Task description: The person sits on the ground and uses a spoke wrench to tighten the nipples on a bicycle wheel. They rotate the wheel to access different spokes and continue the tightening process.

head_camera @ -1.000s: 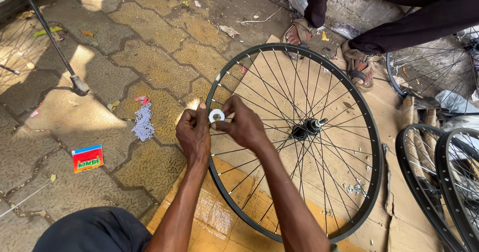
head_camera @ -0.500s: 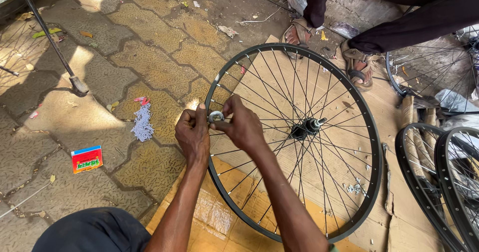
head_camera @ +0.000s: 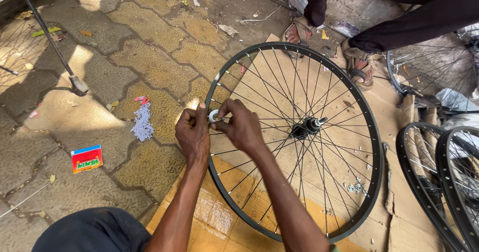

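Flattened cardboard [head_camera: 279, 87] (over paving [head_camera: 124, 57]) carries the wheel [head_camera: 371, 147].

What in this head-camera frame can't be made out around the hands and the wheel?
- Small round silver tool: mostly covered by the left hand and right hand; its grip on the wheel rim is hidden.
- Seated person: cut off by the top edge; only legs and sandals show.
- Spare wheels: cut off by the right edge.
- Scattered small metal bits: too small to identify.

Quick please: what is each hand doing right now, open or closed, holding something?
Left hand: closed, pinching the small round tool at the rim.
Right hand: closed on the same tool.
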